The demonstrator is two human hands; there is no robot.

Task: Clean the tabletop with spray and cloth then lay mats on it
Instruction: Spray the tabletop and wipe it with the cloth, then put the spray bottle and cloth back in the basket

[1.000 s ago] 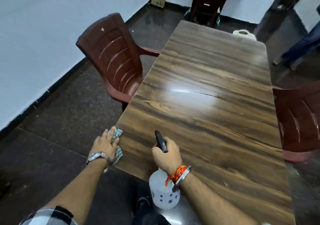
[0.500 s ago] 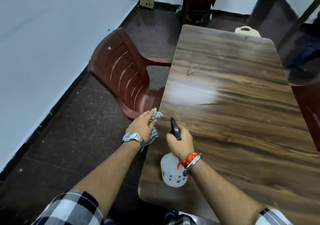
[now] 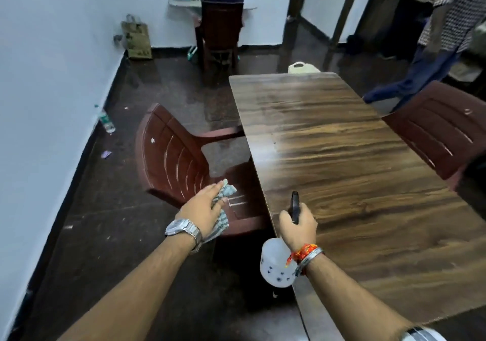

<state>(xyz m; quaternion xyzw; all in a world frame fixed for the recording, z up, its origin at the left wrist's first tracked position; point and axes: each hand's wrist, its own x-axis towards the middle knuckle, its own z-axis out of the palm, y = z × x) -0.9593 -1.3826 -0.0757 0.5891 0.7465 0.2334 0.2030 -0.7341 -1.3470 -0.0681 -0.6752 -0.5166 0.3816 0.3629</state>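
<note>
A long wooden table point(image 3: 349, 161) fills the right half of the view, with a pale misted patch toward its far end. My right hand point(image 3: 298, 226) grips a white spray bottle point(image 3: 276, 267) by its black trigger head, at the table's left edge with the nozzle facing along the tabletop. My left hand point(image 3: 203, 210) holds a crumpled checked cloth point(image 3: 223, 196) off the table, above the seat of the maroon chair beside it. No mats are in view.
A maroon plastic chair point(image 3: 171, 161) stands against the table's left side, another point(image 3: 441, 130) on the right. A person sits at the far wall, a second person stands at the top right. A white jug point(image 3: 299, 67) sits past the table's far end. Litter lies along the left wall.
The view has swung up and left, showing the far room. My left hand with the cloth moved off the table's edge to over the chair seat. The right hand keeps the bottle at the edge.
</note>
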